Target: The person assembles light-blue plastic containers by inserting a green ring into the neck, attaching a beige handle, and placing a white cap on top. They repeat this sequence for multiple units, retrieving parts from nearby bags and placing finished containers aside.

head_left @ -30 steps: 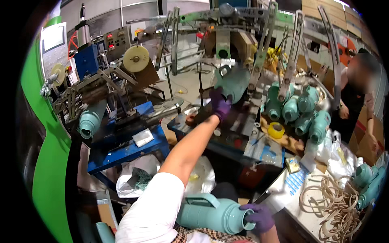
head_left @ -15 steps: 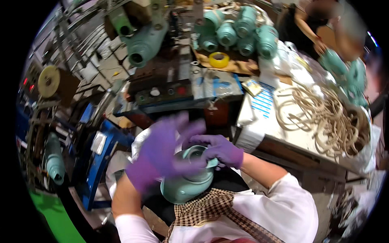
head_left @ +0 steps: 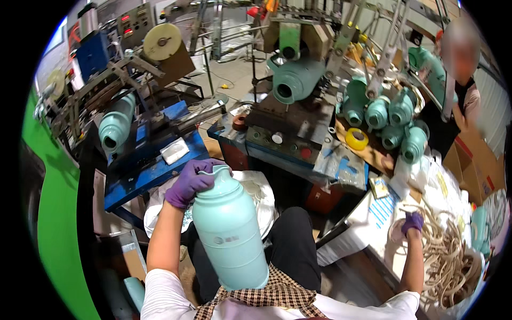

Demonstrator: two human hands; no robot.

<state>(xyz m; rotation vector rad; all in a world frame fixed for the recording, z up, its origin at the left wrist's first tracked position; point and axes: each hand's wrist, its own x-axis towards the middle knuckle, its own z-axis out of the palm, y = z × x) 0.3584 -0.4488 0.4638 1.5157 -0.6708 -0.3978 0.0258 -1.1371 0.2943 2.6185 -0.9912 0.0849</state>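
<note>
Left hand point(head_left: 189, 183) clamped on teal flask point(head_left: 229, 234) near its mouth; brace base against checked apron point(head_left: 285, 287). Right hand point(head_left: 413, 222) at tangled beige bands point(head_left: 447, 253), grip unclear; separate strands gently.

We record one pale turquoise flask point(head_left: 229, 234): ringed body, grey mark on its side, mouth up, leaning slightly left, base against the checked apron point(head_left: 282, 296). We see beige bands point(head_left: 447, 253), loosely tangled, on the white table point(head_left: 365, 229).
</note>
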